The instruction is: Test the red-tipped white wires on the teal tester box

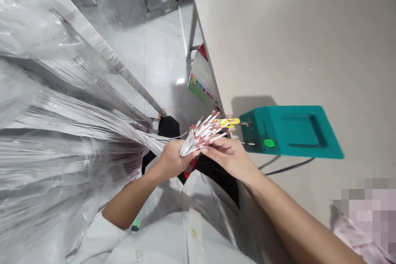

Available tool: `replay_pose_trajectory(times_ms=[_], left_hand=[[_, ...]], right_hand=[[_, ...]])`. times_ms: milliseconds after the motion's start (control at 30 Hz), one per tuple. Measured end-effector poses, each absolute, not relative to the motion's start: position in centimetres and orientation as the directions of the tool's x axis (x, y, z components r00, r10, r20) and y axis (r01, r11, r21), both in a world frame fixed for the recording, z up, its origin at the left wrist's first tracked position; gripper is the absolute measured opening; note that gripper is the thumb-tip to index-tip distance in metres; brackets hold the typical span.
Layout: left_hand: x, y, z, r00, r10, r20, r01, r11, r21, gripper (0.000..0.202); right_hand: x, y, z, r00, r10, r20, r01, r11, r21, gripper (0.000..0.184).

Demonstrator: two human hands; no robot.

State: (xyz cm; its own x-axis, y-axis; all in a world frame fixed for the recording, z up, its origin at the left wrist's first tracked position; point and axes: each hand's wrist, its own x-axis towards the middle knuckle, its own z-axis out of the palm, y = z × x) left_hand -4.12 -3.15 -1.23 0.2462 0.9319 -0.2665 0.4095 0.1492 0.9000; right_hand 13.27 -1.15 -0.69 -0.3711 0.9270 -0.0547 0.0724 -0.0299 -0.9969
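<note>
My left hand (171, 160) is closed in a fist round a thick bundle of white wires (93, 121) whose copper-tipped ends (206, 130) fan out toward the right. My right hand (227, 154) pinches some of those wire ends with its fingers, close to the left side of a teal box-shaped device (291, 131). The device has a green button (269, 142), two metal pins and a yellow tag (229, 121) at its left face. The wires stream back to the left under clear plastic sheeting (34, 90).
The device sits on a pale table (293, 41) with black cables (284, 167) running from it. A colourful carton (201, 78) stands on the grey floor by the table leg. Metal racks stand at the far top. Another person's patterned sleeve (361, 235) shows at the bottom right.
</note>
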Motion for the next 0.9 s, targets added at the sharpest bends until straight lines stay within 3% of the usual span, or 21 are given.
replay_pose_trajectory(times_ms=[200, 433, 533, 600, 700, 800, 900], left_hand=[[-4.5, -2.9, -1.3, 0.271, 0.935, -0.227, 0.264, 0.155, 0.952, 0.027], [-4.3, -2.7, -0.3, 0.229, 0.934, -0.273, 0.041, 0.271, 0.962, 0.024], [-3.9, -2.9, -0.2, 0.184, 0.937, -0.297, -0.016, 0.305, 0.952, 0.025], [-3.6, -3.0, -0.2, 0.169, 0.937, -0.304, -0.039, 0.315, 0.948, 0.026], [-3.3, -3.1, -0.3, 0.149, 0.94, -0.307, -0.026, 0.315, 0.949, 0.028], [-3.2, -3.3, -0.4, 0.156, 0.938, -0.31, 0.026, 0.31, 0.95, 0.029], [-3.0, -3.4, -0.4, 0.137, 0.935, -0.328, 0.059, 0.322, 0.945, 0.029]], right_hand=[[13.3, -1.4, -0.9, -0.378, 0.926, -0.026, 0.142, 0.03, -0.989, 0.011], [11.8, -1.6, -0.8, -0.282, 0.939, -0.199, -0.139, -0.245, -0.959, 0.013], [11.2, -1.8, -1.2, -0.262, 0.937, -0.231, -0.21, -0.289, -0.934, 0.013], [11.0, -1.9, -1.5, -0.208, 0.963, -0.169, -0.191, -0.21, -0.959, 0.009], [11.2, -2.1, -1.4, -0.086, 0.995, 0.055, 0.0, 0.055, -0.998, 0.004], [11.5, -2.1, -1.1, -0.077, 0.968, 0.238, 0.228, 0.249, -0.941, 0.008], [11.7, -2.2, -1.0, -0.129, 0.934, 0.333, 0.336, 0.357, -0.871, 0.012]])
